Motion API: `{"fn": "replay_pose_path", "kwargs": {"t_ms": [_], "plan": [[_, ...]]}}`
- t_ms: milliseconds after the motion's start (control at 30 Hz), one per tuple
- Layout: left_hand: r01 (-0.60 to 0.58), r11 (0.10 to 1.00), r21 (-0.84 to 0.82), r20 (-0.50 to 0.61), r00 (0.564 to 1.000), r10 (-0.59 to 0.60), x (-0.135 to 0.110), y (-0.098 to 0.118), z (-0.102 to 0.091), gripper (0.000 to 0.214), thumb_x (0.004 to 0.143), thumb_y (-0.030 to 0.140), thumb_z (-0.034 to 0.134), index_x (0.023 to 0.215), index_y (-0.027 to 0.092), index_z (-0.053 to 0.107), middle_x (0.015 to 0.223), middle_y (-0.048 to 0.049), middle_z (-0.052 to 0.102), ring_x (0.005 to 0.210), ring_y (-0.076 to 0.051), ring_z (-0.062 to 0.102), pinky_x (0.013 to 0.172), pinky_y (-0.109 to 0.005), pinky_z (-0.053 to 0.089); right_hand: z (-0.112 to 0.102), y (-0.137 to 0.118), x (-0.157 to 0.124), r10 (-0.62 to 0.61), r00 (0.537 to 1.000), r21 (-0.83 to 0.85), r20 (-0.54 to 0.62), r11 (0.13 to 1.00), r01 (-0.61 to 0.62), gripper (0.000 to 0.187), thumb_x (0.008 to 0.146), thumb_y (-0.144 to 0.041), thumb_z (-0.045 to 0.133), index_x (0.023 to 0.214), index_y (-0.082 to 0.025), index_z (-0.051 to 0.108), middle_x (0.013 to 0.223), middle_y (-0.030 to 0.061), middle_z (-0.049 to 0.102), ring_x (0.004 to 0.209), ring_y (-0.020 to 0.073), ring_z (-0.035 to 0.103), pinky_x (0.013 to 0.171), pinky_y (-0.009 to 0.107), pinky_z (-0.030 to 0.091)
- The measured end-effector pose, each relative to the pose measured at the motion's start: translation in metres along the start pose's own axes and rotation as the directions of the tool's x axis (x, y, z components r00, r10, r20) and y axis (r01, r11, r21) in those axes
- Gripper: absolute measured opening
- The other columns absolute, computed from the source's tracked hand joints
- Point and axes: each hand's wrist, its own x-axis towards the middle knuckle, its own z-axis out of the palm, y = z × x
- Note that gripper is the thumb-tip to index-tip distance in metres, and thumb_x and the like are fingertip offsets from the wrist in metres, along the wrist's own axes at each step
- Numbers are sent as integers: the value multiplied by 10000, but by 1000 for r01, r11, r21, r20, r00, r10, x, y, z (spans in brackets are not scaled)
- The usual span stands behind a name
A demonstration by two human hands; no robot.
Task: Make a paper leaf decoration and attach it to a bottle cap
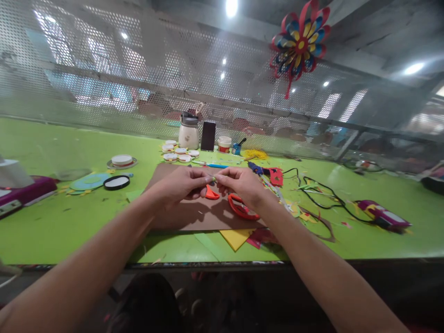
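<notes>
My left hand [188, 186] and my right hand [239, 185] meet over the brown board [183, 219], fingertips pinched close together. Between them shows a tiny green piece [213, 178], too small to make out in full. It looks to be pinched by both hands. Beneath my hands, scissors with orange-red handles [244, 213] lie on the board, their blades hidden. Just beyond the fingers is a blue pen-like stick [218, 166]. Yellow paper [237, 238] pokes out from under the board's near edge.
On the green table [86, 226], a glue gun [256, 169] and its black cord lie right, among paper scraps. A white jug [189, 132], a phone [208, 136] and small paint pots [225, 144] stand behind. A black-rimmed lid [117, 182] lies left. A paper flower [301, 45] hangs above.
</notes>
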Motion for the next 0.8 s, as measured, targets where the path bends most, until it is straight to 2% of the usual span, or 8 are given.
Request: {"fn": "replay_pose_path", "kwargs": {"t_ms": [167,367,600,800], "plan": [[-49,989,141,-56,997,58,1,0,4,187,811,300,615,709,143,626,490,15,561,402,-51,393,401,-165,277,-2,0,1,56,998,41,-20,998,-55,189,670,-306,738,675,-147,634,560,-17,599,502,96,529,518,257,426],[-97,962,257,-36,993,110,-1,1,4,248,810,348,615,656,155,631,503,3,582,421,-76,438,422,-192,341,-7,-1,3,116,993,41,10,992,-116,140,682,-261,720,664,-154,631,539,-28,589,444,74,486,460,240,376],[-49,976,211,-31,998,57,1,-1,3,230,826,335,607,710,140,644,526,-16,609,429,-72,455,426,-187,342,-12,1,4,154,986,124,60,979,-160,142,690,-260,743,682,-156,645,547,-16,604,464,88,513,465,243,405],[-54,988,143,-40,997,60,2,0,4,209,815,321,627,723,134,639,554,-13,627,417,-60,467,407,-176,316,-8,1,3,151,987,100,61,983,-156,249,721,-378,745,721,-147,650,573,-2,622,500,93,548,460,222,403]]}}
